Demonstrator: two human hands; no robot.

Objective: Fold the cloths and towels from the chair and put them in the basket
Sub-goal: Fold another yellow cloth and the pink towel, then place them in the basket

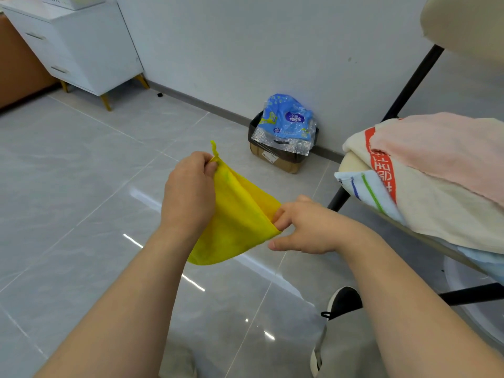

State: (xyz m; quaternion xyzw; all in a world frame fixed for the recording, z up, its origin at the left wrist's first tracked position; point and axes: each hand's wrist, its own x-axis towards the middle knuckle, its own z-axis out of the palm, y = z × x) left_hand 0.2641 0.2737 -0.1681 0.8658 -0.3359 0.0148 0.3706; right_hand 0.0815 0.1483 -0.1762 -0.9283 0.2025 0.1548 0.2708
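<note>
A yellow cloth [237,214] hangs doubled over in the air above the floor, stretched between both hands. My left hand [189,192] pinches its upper corner, where a small loop sticks up. My right hand [305,226] pinches the opposite corner at the right. On the chair [351,162] at the right lies a pile: a pink towel [447,156] on top, a cream towel with red print [425,205] under it, and a white cloth with blue and green stripes [365,190] at the seat's edge. A white basket [73,1] shows partly on the cabinet at the top left.
A white drawer cabinet [81,47] stands against the wall at the far left. A cardboard bin with a black liner and blue plastic packaging [285,132] sits by the wall. The chair's black legs [411,83] rise at the right. My shoe [341,301] is on the grey tiled floor.
</note>
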